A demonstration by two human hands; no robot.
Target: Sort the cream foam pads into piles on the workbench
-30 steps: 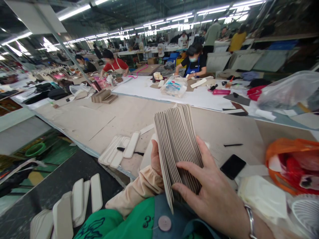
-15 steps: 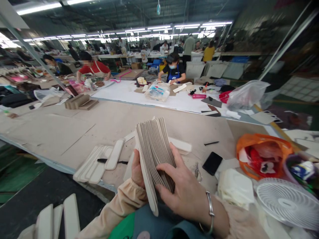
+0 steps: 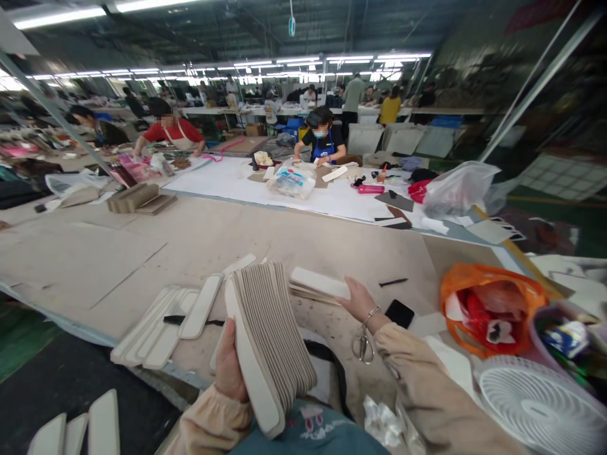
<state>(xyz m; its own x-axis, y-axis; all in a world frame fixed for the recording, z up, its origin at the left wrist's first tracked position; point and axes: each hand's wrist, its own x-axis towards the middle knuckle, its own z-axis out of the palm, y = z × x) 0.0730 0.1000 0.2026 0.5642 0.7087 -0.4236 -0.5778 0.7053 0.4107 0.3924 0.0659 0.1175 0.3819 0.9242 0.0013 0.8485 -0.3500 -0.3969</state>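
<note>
My left hand [image 3: 231, 363] is wrapped around a thick stack of off-white, round-ended flat strips [image 3: 272, 335], tilted in front of my body. Over the table, my right hand [image 3: 359, 298] is closed at the right end of a smaller pile of the same strips [image 3: 318, 283]; its fingertips are partly hidden. More strips lie fanned out in a row [image 3: 156, 325] to the left, with a single strip [image 3: 202, 306] across a black brush-like tool [image 3: 174, 320]. Scissors [image 3: 363, 347] lie below my right wrist.
A black phone [image 3: 399, 313] and a dark pen-like stick [image 3: 393, 282] lie right of my hand. Farther right stand an orange bag [image 3: 448, 303] and a white slotted basket [image 3: 535, 404]. Across the table a co-worker [image 3: 325, 142] in a blue apron handles pieces.
My right hand has left the thick stack and reached forward and right to the smaller pile. My left hand, still holding the thick stack, has moved left and lower.
</note>
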